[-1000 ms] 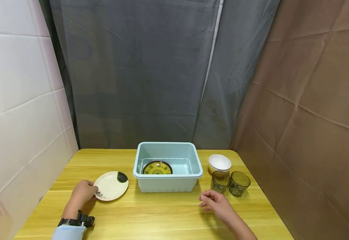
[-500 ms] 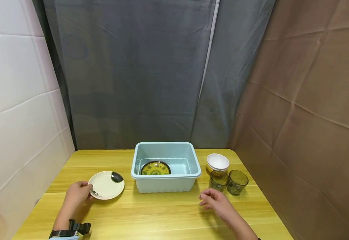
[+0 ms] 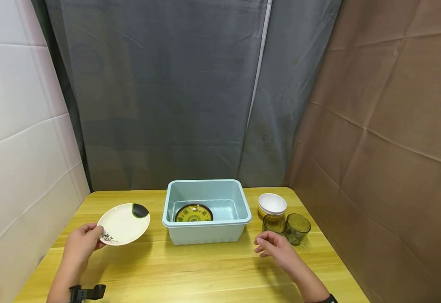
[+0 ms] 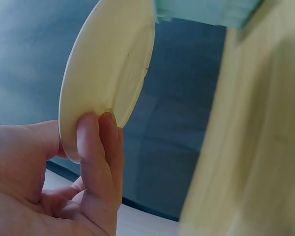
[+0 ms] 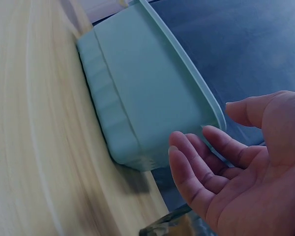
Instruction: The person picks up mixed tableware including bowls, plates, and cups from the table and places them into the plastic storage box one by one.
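Observation:
My left hand (image 3: 81, 243) pinches the left edge of a cream plate (image 3: 123, 225) that bears a dark green patch and a small plant print. The plate is lifted off the table, its shadow falling below. In the left wrist view the fingers press the plate's underside (image 4: 108, 64), with the thumb on the other face. Nothing is in my right hand (image 3: 277, 250), which hovers in front of two green glass cups (image 3: 297, 227), its fingers loosely bent. A light blue plastic tub (image 3: 207, 232) stands between the hands, holding a yellow patterned dish with a dark rim (image 3: 194, 213).
White bowls (image 3: 272, 203), stacked over something yellow, stand behind the glass cups at the right. The wooden table (image 3: 190, 277) ends at a grey curtain (image 3: 167, 105) behind. A white cloth wall (image 3: 19, 139) rises on the left and a brown one (image 3: 387, 139) on the right.
My left hand has raised the plate off the table, tilting it slightly. The right hand has barely moved. The whole head view has shifted a little, so the things appear further left.

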A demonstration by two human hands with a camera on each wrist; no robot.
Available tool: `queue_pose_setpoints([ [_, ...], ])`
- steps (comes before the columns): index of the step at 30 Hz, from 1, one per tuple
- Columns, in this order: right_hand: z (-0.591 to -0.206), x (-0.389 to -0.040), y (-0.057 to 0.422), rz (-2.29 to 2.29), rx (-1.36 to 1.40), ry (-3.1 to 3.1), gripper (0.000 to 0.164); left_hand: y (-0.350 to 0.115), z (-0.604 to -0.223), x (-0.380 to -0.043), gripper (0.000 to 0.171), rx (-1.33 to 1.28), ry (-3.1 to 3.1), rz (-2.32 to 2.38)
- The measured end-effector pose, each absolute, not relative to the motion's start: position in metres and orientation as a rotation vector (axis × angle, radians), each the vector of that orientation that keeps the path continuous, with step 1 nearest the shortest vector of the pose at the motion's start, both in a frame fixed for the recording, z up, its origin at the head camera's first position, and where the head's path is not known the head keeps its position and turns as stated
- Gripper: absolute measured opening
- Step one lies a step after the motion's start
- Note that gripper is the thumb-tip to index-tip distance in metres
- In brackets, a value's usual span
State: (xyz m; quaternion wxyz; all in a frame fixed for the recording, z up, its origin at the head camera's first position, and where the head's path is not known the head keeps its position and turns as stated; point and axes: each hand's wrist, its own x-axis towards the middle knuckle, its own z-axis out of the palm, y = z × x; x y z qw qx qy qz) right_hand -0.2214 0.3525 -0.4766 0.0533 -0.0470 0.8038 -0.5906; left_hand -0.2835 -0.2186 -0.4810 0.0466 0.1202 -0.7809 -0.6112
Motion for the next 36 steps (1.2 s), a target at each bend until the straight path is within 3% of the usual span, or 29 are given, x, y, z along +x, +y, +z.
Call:
queue_pose_setpoints([
  [15, -0.463, -0.223, 0.356, -1.821, -0.168, 2.457, 0.035, -0.195, -0.440, -0.267, 0.045, 0.270, -2.299, -1.979],
  [36, -0.444, -0.226, 0.332, -1.800, -0.337, 2.390, 0.035, -0.123, -0.429, -0.261, 0.033, -0.054, -2.392, -2.151],
])
